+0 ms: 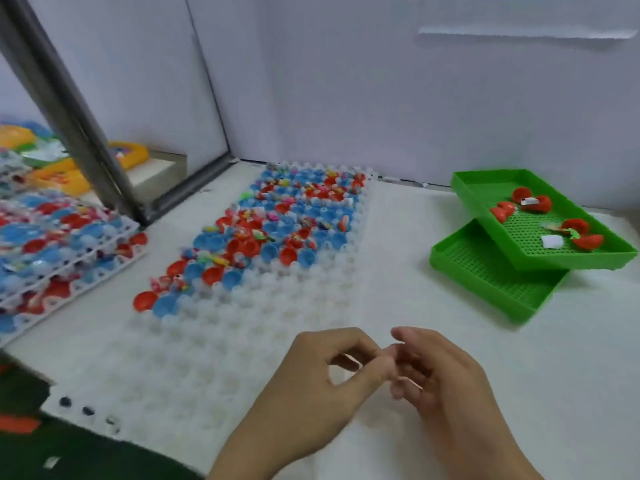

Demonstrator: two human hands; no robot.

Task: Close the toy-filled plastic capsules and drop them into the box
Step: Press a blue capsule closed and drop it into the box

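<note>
Hovering over the near, emptied end of the white dimpled tray [221,341], the left hand [311,379] and right hand [436,375] meet with fingertips touching; fingers are curled, but whether they pinch anything cannot be told, as no capsule shows between them. Open red and blue capsules [277,230] with toys fill the tray's far half. Beyond the tray's right edge stand two stacked green trays [491,271], the upper one bearing loose red halves. No box is visible. Risk, as judged: reaching across the tray's far half may knock unclosed halves loose, spilling toys.
</note>
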